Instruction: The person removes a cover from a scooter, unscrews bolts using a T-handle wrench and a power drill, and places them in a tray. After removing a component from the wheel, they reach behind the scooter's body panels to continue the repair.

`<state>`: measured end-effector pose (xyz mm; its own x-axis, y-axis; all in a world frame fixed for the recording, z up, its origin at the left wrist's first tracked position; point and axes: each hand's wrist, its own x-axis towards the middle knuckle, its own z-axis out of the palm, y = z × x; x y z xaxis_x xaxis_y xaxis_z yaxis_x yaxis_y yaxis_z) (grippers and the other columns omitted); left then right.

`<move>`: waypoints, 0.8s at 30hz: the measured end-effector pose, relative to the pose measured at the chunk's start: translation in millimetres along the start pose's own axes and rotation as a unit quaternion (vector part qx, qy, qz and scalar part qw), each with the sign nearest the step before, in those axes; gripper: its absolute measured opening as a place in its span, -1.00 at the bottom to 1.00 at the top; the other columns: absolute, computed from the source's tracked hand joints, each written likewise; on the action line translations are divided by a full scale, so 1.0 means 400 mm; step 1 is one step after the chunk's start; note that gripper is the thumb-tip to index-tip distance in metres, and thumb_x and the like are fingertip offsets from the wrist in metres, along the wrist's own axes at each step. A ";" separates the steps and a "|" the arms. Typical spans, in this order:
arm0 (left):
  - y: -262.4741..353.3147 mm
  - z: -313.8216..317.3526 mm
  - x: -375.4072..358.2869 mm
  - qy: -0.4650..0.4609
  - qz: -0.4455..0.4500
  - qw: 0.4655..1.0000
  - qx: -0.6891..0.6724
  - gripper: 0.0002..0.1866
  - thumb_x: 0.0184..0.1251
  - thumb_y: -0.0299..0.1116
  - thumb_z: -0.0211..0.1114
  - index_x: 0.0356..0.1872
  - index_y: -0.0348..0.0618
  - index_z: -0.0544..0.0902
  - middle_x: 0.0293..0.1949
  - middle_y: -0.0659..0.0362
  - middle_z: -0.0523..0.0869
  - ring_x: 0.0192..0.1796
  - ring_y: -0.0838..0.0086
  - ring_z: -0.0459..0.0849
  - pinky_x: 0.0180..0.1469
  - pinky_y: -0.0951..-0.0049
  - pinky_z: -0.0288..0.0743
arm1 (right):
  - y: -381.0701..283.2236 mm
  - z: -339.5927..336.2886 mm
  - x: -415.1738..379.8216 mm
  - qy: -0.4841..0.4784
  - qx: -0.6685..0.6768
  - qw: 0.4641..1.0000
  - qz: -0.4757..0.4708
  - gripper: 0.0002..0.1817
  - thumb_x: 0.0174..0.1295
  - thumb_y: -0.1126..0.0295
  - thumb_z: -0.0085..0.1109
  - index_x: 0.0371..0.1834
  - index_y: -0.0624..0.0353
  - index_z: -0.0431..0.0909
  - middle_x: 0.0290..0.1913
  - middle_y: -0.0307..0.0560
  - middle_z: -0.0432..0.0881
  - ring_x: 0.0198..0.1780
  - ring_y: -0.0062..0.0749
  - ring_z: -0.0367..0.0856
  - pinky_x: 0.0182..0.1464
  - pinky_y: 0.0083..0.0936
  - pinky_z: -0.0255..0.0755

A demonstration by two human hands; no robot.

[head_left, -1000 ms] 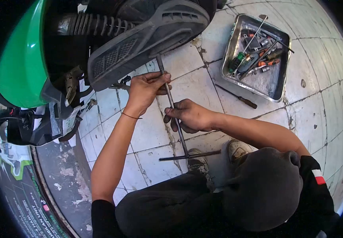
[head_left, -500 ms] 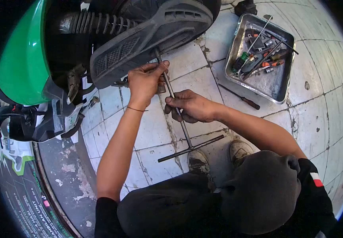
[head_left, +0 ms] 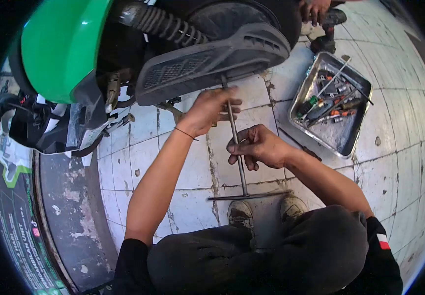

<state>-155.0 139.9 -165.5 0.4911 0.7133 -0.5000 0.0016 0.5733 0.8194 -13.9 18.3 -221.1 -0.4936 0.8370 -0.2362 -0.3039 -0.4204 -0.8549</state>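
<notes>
A long steel T-handle wrench (head_left: 234,127) runs from beneath the black plastic cover (head_left: 212,66) of a scooter down towards my shoes, its crossbar lying nearest me. My right hand (head_left: 264,147) pinches the shaft around its middle between thumb and fingers. Higher up, my left hand (head_left: 207,110) is at the shaft with fingers loosely stretched out and apart, some of them passing behind it. The far tip of the wrench is hidden under the cover's lower edge.
To the right stands a metal tray (head_left: 298,123) of screwdrivers, pliers and sockets. A screwdriver (head_left: 298,142) lies beside it, partly hidden by my right hand. Another person's hand (head_left: 315,10) shows at the top near a power drill (head_left: 329,32). Green bodywork (head_left: 60,49) rises at left.
My left hand has loosened its fingers from the shaft. The wrench's crossbar has turned. The view has shifted, and another person's hand now shows at the top.
</notes>
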 end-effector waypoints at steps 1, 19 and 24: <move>-0.004 -0.002 0.000 0.044 0.022 0.992 0.119 -0.68 0.27 -0.36 0.44 -0.15 -0.43 0.60 -0.20 -0.04 0.73 -0.26 0.36 0.76 -0.21 0.41 0.71 | -0.013 0.014 0.004 0.025 -0.023 0.999 -0.011 -0.73 0.24 0.29 0.37 -0.40 0.31 0.63 -0.45 -0.07 0.73 -0.69 -0.60 0.47 -0.66 -0.63 0.31; -0.010 -0.020 -0.017 0.008 0.012 0.981 0.193 -0.55 0.26 -0.25 0.45 -0.06 -0.50 0.61 -0.14 -0.03 0.72 -0.20 0.29 0.75 -0.15 0.36 0.70 | -0.007 0.005 0.000 0.013 -0.005 1.000 0.020 -0.71 0.28 0.25 0.35 -0.32 0.32 0.61 -0.37 -0.08 0.71 -0.50 -0.63 0.59 -0.49 -0.66 0.46; -0.021 -0.044 -0.019 -0.011 0.051 0.991 0.125 -0.71 0.25 -0.41 0.44 -0.18 -0.49 0.64 -0.23 -0.04 0.74 -0.26 0.23 0.79 -0.18 0.35 0.75 | -0.011 0.040 0.024 0.047 0.083 0.991 0.099 -0.48 0.29 -0.02 0.27 -0.13 0.32 0.51 -0.33 -0.06 0.69 -0.59 -0.70 0.32 -0.60 -0.65 0.19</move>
<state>-174.0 137.0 -173.5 0.5191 0.7512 -0.4077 0.1658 0.3794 0.9102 -30.3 22.7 -212.1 -0.4808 0.7582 -0.4405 -0.3421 -0.6247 -0.7019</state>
